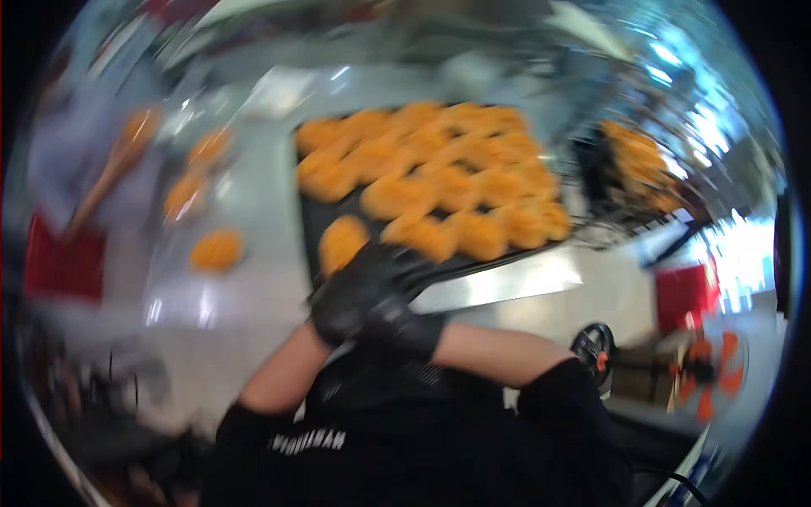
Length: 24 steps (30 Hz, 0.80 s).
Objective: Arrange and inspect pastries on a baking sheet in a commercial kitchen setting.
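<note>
Tabletop point(270, 241) gleams beneath tray point(313, 224) and buns point(397, 198), orange fan point(699, 369) at right; gloved hands point(351, 300) overlap, grip too blurred to tell

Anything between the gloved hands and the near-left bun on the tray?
Nothing visible: the gloved hands overlap the near edge of that bun on the black tray in this view. Blur hides whether they touch.

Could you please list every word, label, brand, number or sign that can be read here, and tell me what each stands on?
Black shirt: white lettering, upside down in this view and smeared; I won't copy its wording.
Dark tray and golden buns: no lettering shows.
Surroundings: too blurred to read any text there.
</note>
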Motion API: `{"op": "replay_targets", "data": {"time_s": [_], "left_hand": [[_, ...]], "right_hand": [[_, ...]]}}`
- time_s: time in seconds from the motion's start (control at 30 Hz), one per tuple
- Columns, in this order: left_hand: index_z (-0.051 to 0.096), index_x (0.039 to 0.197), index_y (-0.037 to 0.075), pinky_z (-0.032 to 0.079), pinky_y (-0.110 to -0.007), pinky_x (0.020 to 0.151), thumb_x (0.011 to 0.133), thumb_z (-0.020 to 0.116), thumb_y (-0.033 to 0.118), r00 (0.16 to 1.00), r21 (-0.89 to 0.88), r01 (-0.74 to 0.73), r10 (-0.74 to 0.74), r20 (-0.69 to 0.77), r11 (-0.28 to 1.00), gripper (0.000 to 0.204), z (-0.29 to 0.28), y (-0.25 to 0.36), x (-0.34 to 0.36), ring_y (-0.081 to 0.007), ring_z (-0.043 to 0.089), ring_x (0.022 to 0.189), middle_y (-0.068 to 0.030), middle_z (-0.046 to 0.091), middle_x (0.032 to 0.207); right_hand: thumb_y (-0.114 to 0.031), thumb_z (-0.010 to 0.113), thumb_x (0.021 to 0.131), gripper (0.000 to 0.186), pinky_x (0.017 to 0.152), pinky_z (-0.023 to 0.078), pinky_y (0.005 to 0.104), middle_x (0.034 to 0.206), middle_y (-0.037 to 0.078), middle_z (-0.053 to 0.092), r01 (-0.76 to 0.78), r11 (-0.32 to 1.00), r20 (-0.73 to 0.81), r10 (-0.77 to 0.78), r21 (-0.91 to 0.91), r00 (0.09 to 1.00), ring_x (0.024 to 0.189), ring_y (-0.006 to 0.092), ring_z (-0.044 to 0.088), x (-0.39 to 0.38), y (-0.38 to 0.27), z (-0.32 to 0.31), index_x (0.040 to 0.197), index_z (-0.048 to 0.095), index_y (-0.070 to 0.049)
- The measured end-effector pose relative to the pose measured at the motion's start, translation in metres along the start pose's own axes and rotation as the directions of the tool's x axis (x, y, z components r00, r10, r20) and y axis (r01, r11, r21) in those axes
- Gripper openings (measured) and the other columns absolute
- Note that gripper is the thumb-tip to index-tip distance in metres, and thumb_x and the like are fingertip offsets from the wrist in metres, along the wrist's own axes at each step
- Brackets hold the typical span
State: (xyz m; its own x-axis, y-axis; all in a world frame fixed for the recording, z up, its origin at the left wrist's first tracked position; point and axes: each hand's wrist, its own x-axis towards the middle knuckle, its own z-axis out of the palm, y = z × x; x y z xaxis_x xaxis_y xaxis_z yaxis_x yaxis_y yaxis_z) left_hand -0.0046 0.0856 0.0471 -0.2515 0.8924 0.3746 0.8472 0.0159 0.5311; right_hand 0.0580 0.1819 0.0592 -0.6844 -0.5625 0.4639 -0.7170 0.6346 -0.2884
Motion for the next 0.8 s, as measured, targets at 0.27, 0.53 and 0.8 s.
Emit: {"op": "replay_targets", "data": {"time_s": [0.27, 0.53, 0.8], "left_hand": [[0.071, 0.098, -0.005, 0.051, -0.031, 0.067, 0.081, 0.067, 0.001, 0.575, -0.328, 0.575, -0.655, -0.490, 0.750, 0.019, 0.005, -0.008, -0.082, -0.0191, 0.063, 0.070, -0.0091, 0.070, 0.078], [0.069, 0.110, -0.010, 0.049, -0.032, 0.059, 0.085, 0.063, 0.006, 0.371, -0.428, 0.689, -0.792, -0.485, 0.585, 0.030, 0.000, -0.021, -0.091, -0.0210, 0.059, 0.061, -0.0154, 0.071, 0.084], [0.059, 0.124, -0.014, 0.049, -0.030, 0.059, 0.087, 0.060, 0.012, 0.324, -0.256, 0.895, -0.927, -0.188, 0.365, 0.046, 0.004, -0.046, -0.075, -0.0195, 0.058, 0.059, -0.0159, 0.070, 0.084]], "right_hand": [[-0.016, 0.073, 0.082, 0.051, 0.094, 0.050, 0.0414, 0.128, 0.017, 0.061, -0.287, 0.949, 0.013, 0.288, 0.127, 0.958, 0.115, 0.0307, 0.060, -0.037, 0.014, 0.011, 0.130, 0.058, -0.004], [-0.033, 0.054, 0.103, 0.057, 0.101, 0.048, 0.0381, 0.137, 0.019, 0.056, -0.751, 0.261, 0.298, 0.801, 0.607, 0.519, 0.120, 0.0282, 0.058, -0.058, 0.039, 0.043, 0.145, 0.044, 0.004], [-0.042, 0.053, 0.103, 0.063, 0.100, 0.047, 0.0331, 0.134, 0.019, 0.058, -0.564, -0.162, 0.427, 0.821, 0.810, 0.379, 0.116, 0.0243, 0.059, -0.043, 0.053, 0.060, 0.144, 0.046, 0.005]]}}
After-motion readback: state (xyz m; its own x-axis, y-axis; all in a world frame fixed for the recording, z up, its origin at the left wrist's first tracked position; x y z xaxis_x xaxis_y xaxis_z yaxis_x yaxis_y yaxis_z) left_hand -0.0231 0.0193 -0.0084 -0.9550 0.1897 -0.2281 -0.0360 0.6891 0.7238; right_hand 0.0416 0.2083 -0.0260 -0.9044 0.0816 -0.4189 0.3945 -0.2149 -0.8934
